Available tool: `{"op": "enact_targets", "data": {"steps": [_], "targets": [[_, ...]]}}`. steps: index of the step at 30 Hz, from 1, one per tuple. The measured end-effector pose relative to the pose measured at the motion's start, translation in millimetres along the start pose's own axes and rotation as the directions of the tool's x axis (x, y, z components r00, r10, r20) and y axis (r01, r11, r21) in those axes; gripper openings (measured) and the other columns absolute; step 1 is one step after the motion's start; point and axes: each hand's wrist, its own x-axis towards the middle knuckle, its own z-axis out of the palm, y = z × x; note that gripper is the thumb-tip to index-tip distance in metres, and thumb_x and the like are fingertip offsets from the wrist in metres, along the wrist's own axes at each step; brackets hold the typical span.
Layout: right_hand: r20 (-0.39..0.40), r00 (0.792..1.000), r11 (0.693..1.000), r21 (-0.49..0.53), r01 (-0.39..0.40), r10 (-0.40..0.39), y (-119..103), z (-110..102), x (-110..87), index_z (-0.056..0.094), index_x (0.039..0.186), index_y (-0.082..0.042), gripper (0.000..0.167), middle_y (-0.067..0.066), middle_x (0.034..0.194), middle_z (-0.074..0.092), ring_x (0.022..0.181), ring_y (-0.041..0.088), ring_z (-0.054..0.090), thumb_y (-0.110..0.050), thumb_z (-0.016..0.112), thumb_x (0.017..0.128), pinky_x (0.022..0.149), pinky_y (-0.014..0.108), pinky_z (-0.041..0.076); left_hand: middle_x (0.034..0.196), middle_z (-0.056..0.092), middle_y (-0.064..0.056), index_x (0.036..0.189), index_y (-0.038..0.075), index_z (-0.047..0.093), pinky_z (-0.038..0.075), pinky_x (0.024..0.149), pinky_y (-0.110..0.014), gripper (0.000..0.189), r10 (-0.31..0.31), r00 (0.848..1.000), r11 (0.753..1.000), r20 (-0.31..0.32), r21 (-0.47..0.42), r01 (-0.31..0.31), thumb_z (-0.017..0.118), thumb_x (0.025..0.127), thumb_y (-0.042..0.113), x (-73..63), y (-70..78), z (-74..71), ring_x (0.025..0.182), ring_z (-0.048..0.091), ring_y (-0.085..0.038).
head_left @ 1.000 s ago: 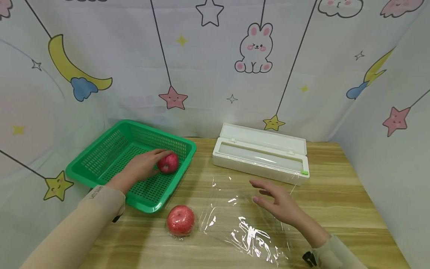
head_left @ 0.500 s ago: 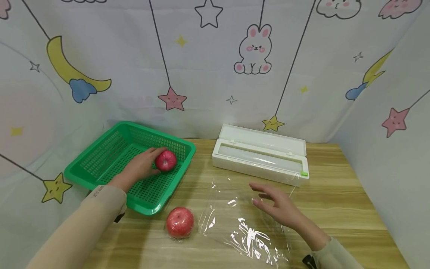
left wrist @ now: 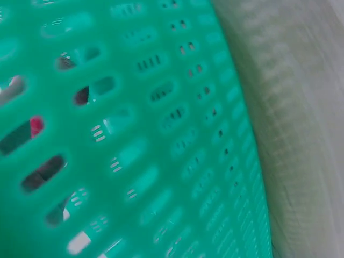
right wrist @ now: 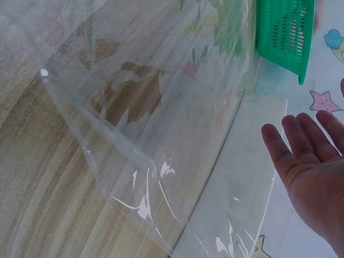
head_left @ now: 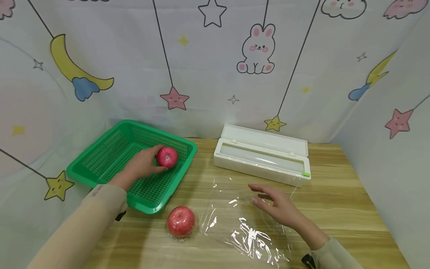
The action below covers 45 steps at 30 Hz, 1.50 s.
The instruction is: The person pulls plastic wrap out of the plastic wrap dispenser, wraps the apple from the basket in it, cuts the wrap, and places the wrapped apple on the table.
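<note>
Inside the green basket (head_left: 158,190), my left hand (head_left: 142,163) grips a red apple (head_left: 167,157), fingers behind its left side and thumb along its lower front. The left wrist view is mostly filled by the basket's slotted wall (left wrist: 140,129), so the hand's grip is hidden there. A second apple (head_left: 181,221), covered in clear film, sits on the table in front of the basket. My right hand (head_left: 280,205) hovers over a sheet of cling film (head_left: 242,224) spread on the table, its fingers relaxed and holding nothing. In the right wrist view its palm (right wrist: 317,185) shows.
A white cling film dispenser (head_left: 262,162) with its lid raised stands at the back of the wooden table (head_left: 346,209), a green slider (head_left: 306,174) at its right end. A printed cloth (head_left: 208,74) hangs behind the table and along the sides.
In the basket, the apple has turned and shifted slightly upward in view, and my left thumb has come forward beneath it. The right hand has stayed nearly still.
</note>
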Motion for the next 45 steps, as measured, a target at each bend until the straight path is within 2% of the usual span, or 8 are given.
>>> {"op": "enact_targets", "data": {"steps": [7,11,17,23,31,38,45], "targets": [[0.02,1.0,0.999,0.035,-0.025,0.024,-3,2,3.4,0.061,0.147,-0.003,0.044,0.019,0.145,0.065,0.126,0.047,0.066,-0.011,0.07,0.104,0.104,0.054,0.055,0.134,0.066,-0.03,0.151,-0.008,0.047,0.058,0.096,-0.062,0.085,-0.019,0.999,0.996,-0.043,-0.091,0.015,0.084,0.091,0.04,-12.2,6.4,-15.2,0.119,0.066,-0.046],[0.033,0.999,0.999,0.036,-0.039,0.038,-4,2,5.5,0.06,0.149,-0.004,0.045,0.017,0.147,0.065,0.125,0.047,0.066,-0.014,0.068,0.105,0.105,0.056,0.055,0.135,0.067,-0.027,0.152,-0.006,0.048,0.062,0.092,-0.056,0.084,-0.004,0.999,0.992,-0.053,-0.128,-0.003,0.083,0.092,0.041,-19.3,12.7,-26.1,0.114,0.068,-0.041],[0.048,0.999,0.999,0.037,-0.025,0.023,-7,3,11.1,0.059,0.15,-0.003,0.046,0.016,0.149,0.063,0.127,0.047,0.065,-0.015,0.067,0.106,0.105,0.056,0.055,0.134,0.067,-0.022,0.152,-0.002,0.05,0.064,0.086,-0.047,0.081,0.031,0.999,0.971,-0.042,-0.237,-0.04,0.086,0.091,0.039,-29.7,34.3,-48.4,0.111,0.07,-0.037],[0.051,0.999,0.999,0.052,0.004,-0.007,-13,2,18.8,0.057,0.15,0.0,0.047,0.019,0.15,0.062,0.131,0.043,0.063,-0.012,0.068,0.105,0.108,0.055,0.053,0.134,0.067,-0.016,0.151,0.004,0.052,0.065,0.085,-0.042,0.079,0.069,0.997,0.953,-0.027,-0.293,-0.074,0.087,0.09,0.039,-34.2,62.4,-63.5,0.114,0.068,-0.033],[0.058,0.998,0.996,0.09,-0.003,-0.002,-23,2,29.7,0.055,0.153,-0.003,0.049,0.016,0.153,0.06,0.135,0.044,0.06,-0.013,0.067,0.106,0.111,0.055,0.051,0.13,0.068,-0.014,0.148,0.004,0.056,0.065,0.084,-0.038,0.078,0.159,0.987,0.921,0.003,-0.361,-0.147,0.091,0.085,0.032,-36.2,99.2,-61.7,0.115,0.067,-0.031],[0.008,0.995,0.991,0.089,0.103,-0.104,-32,2,38.5,0.054,0.151,0.003,0.049,0.02,0.148,0.063,0.135,0.04,0.062,-0.003,0.067,0.104,0.108,0.055,0.053,0.131,0.068,-0.011,0.148,0.004,0.056,0.065,0.085,-0.037,0.078,0.186,0.982,0.894,0.04,-0.422,-0.152,0.091,0.084,0.03,-33.8,133.1,-54.5,0.118,0.066,-0.029],[-0.043,0.987,0.982,0.098,0.159,-0.156,-47,-1,44.1,0.051,0.156,-0.003,0.056,0.017,0.15,0.062,0.135,0.04,0.061,0.001,0.067,0.102,0.107,0.051,0.054,0.129,0.069,-0.012,0.148,0.003,0.056,0.065,0.085,-0.034,0.078,0.214,0.975,0.871,0.067,-0.464,-0.159,0.091,0.084,0.03,-30.3,160.2,-40.4,0.115,0.068,-0.027]]}}
